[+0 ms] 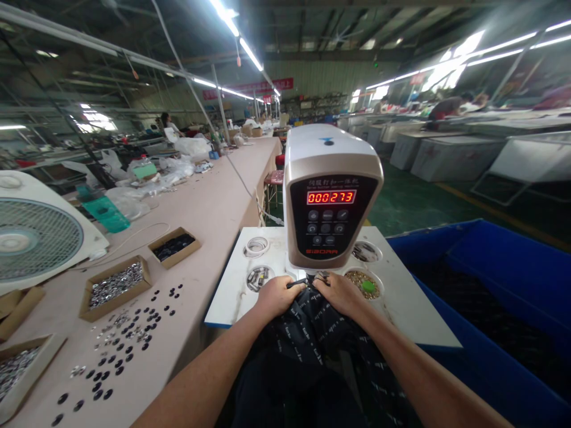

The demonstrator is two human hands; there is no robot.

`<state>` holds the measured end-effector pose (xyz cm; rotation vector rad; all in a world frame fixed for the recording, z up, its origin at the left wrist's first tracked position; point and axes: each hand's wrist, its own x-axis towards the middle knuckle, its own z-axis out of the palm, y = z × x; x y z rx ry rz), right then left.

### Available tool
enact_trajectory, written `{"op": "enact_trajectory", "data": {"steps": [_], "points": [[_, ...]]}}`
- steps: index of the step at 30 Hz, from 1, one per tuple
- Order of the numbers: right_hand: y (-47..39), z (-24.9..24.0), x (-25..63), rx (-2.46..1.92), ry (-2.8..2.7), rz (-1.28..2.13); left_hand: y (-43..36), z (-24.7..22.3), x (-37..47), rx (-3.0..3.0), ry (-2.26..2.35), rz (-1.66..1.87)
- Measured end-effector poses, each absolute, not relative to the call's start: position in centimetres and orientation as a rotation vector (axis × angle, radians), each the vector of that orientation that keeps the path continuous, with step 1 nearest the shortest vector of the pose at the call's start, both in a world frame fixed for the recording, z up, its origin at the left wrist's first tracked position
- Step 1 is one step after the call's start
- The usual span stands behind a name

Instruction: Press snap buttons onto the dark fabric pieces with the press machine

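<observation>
The dark printed cloth [306, 327] lies bunched over the person's lap and rises to the front edge of the machine's white worktop [401, 321], its top edge drawn in just under the overhanging head of the button machine [332, 208]. Holding it well here seems to call for keeping that edge flat and lightly taut between the two hands, square to the machine, with the fingertips out from beneath the head and the loose folds hanging free below. The cloth's gathered edge sits between the grips: the left hand [277, 296] has its side closed in a pinch, thumb along the top, and the right hand [341, 292] pinches the other side the same way, the two near each other but apart. The undersides of both grips are hidden, so I cannot tell how the fingers are curled beneath. Beside the left hand, a round well [259, 278] in the worktop holds metal parts; beside the right, another holds small brassy pieces [354, 281] and a green piece [368, 286]. Farther out, a blue bin [439, 241] stands to the right, and the long table [232, 190] to the left bears cardboard trays [145, 289] and scattered dark discs [129, 357].
</observation>
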<state>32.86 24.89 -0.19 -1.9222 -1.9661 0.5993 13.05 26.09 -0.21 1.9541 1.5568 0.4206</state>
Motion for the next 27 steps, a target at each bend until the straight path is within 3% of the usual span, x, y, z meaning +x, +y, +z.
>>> {"op": "enact_trajectory", "data": {"steps": [27], "points": [[23.0,1.4,33.1,-1.938,-1.707,0.751,24.9,-0.6,12.3,1.989,1.475,0.563]]}}
